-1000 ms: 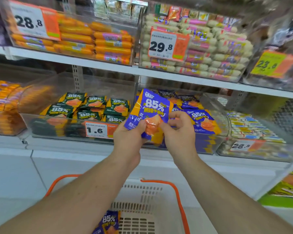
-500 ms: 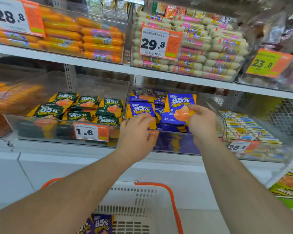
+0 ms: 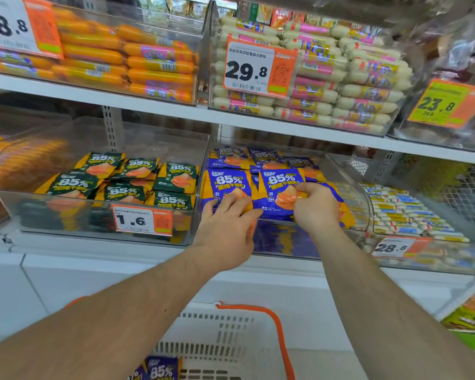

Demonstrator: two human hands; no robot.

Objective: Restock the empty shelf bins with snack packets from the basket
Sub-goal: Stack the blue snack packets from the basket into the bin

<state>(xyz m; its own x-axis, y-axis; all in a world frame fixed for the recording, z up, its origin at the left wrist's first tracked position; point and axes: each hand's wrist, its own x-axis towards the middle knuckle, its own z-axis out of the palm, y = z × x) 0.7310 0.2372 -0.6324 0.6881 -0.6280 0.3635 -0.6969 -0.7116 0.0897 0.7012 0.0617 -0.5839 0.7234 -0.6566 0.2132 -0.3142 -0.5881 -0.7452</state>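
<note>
Since 1 second ago, 2 blue packets have been brought down into the clear bin (image 3: 364, 198): the left packet (image 3: 226, 185) is pressed by the left hand (image 3: 225, 231) with straight fingers, the right packet (image 3: 279, 190) stays pinched by the right hand (image 3: 316, 204), with more waiting in the basket (image 3: 222, 335) below the bin.

Clear plastic shelf bin (image 3: 364, 198), middle shelf: partly filled with blue-and-yellow snack packets (image 3: 261, 157) marked 85%, overlapping in loose rows. Two front packets stand near upright against the front wall, left one (image 3: 228, 185) and right one (image 3: 279, 187), faces outward. White slatted basket (image 3: 225, 338), orange handle, below; more blue packets (image 3: 159, 368) lie inside.
</note>
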